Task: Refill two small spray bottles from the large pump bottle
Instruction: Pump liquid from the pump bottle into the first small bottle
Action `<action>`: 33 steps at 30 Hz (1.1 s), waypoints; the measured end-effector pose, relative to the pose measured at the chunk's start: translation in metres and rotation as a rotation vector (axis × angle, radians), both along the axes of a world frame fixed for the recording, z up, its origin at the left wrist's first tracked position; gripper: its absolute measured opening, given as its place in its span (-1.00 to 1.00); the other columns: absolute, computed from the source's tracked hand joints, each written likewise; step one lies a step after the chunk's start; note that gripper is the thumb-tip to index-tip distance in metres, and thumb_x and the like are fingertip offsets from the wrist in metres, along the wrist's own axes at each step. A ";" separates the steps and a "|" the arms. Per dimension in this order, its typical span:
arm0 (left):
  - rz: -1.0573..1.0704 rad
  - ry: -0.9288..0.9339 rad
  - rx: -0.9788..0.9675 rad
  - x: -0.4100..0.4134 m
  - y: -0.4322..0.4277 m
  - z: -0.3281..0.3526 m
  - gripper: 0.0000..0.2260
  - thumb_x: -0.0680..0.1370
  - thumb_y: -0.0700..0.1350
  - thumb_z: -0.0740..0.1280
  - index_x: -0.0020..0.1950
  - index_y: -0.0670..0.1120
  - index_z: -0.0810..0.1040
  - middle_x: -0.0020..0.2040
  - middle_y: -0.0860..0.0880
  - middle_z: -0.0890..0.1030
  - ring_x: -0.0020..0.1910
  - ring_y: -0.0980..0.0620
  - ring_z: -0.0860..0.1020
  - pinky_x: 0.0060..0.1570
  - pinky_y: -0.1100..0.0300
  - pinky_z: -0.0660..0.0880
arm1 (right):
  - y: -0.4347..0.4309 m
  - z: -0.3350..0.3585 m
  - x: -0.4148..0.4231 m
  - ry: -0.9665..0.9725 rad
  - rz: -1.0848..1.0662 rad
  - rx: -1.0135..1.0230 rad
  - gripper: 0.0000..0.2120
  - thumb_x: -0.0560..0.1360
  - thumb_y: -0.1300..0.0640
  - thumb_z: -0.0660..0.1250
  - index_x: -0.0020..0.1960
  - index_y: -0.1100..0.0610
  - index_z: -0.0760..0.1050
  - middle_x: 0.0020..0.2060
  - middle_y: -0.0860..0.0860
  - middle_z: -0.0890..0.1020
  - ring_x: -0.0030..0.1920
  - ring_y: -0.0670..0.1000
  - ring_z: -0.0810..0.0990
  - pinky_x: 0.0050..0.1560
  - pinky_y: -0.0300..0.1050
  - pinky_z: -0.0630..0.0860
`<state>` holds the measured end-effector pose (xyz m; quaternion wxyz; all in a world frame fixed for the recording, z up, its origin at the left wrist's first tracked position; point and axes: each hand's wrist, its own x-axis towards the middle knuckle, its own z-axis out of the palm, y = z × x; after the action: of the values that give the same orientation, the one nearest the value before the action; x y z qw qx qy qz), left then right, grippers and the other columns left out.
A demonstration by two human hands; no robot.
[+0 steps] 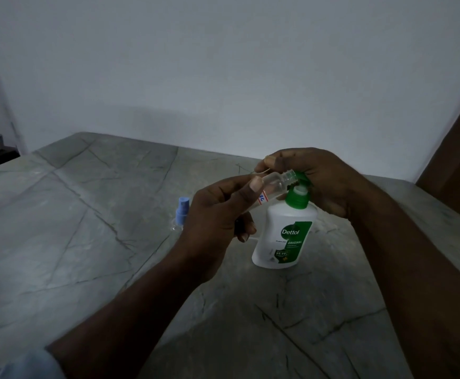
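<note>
Both hands closed: left hand [218, 214] round spray bottle [271, 184], right hand [313, 181] on pump bottle [283, 236].

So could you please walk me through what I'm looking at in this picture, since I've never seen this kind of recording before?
There is no machine here: a person wears a camera on the head, so this single picture looks forward and down at their own two bare hands over a grey stone-patterned surface. The left hand holds a small clear plastic bottle, its cap off, tilted so that its open threaded neck sits at the green spout. The right hand rests over the green pump head of the large white Dettol pump bottle, which stands upright on the surface. Beyond the left hand stands a second small clear spray bottle with a blue spray top, partly hidden. Whether liquid is flowing cannot be seen.
</note>
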<state>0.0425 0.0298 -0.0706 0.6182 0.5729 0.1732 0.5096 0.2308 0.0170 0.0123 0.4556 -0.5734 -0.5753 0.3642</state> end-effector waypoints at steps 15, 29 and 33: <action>0.013 0.019 0.023 -0.002 0.000 0.002 -0.66 0.53 0.08 0.39 0.20 -0.07 0.70 -0.05 -0.08 0.72 -0.49 0.08 0.42 -0.55 0.27 0.32 | 0.004 0.000 0.005 -0.117 -0.006 0.047 -0.82 0.61 0.19 0.32 0.10 0.23 0.66 -0.10 -0.03 0.76 -0.09 -0.07 0.72 -0.11 -0.20 0.62; -0.006 0.022 0.046 -0.003 0.000 0.001 -0.60 0.51 0.15 0.39 0.23 -0.07 0.69 -0.11 -0.06 0.71 -0.52 0.10 0.37 -0.54 0.26 0.28 | 0.001 0.004 0.004 -0.144 0.003 0.030 -0.82 0.62 0.18 0.32 0.12 0.23 0.65 0.01 -0.02 0.76 -0.01 -0.02 0.73 0.04 -0.08 0.62; -0.021 0.039 0.023 -0.004 0.000 0.001 -0.61 0.52 0.12 0.39 0.23 -0.08 0.68 -0.17 -0.06 0.68 -0.53 0.11 0.35 -0.54 0.26 0.27 | 0.004 -0.002 0.003 -0.016 0.019 -0.005 -0.77 0.62 0.20 0.29 0.16 0.28 0.65 0.04 0.10 0.75 0.06 0.10 0.71 0.12 0.00 0.62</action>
<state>0.0389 0.0300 -0.0699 0.6132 0.5915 0.1734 0.4940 0.2337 0.0206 0.0098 0.4460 -0.5718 -0.5838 0.3652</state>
